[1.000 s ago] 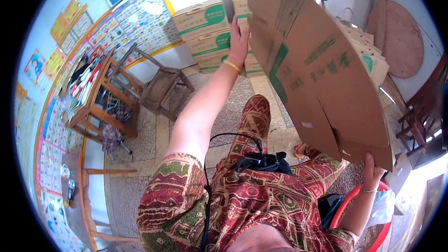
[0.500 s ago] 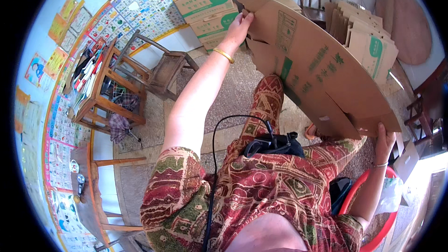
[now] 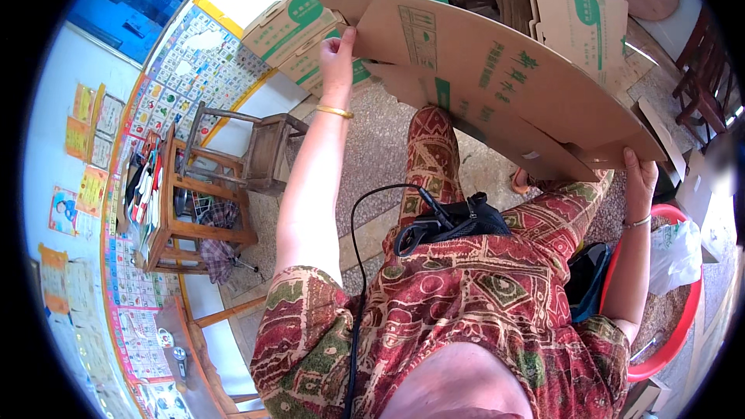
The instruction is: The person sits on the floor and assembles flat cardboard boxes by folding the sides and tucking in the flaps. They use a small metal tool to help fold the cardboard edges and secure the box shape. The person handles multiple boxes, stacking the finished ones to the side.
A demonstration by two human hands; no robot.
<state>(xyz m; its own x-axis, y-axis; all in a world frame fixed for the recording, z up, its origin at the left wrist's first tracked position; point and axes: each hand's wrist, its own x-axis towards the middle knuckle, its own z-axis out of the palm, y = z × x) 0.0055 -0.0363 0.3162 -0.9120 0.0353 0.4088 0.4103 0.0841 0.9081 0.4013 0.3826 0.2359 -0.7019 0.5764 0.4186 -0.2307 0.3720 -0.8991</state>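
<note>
Holding a flattened cardboard box (image 3: 497, 85) out over the knees, the person is keeping it stretched between both hands. Compared with a second ago, when the sheet was standing nearly on end with its top high above the lap, it is now lying much flatter, slanting from upper left down to lower right. The left hand (image 3: 338, 58) is pinching the sheet's near edge at the upper left, fingers closed over the cardboard, a gold bangle (image 3: 334, 111) sitting on the wrist below. The right hand (image 3: 641, 174) is gripping the lower right corner from beneath, fingers wrapped around the edge. The box is spanning the gap between the two hands, above the patterned trousers (image 3: 434, 155). Behind it, more folded cartons (image 3: 574, 8) are standing stacked, and a red basin (image 3: 683, 318) is sitting by the right arm.
</note>
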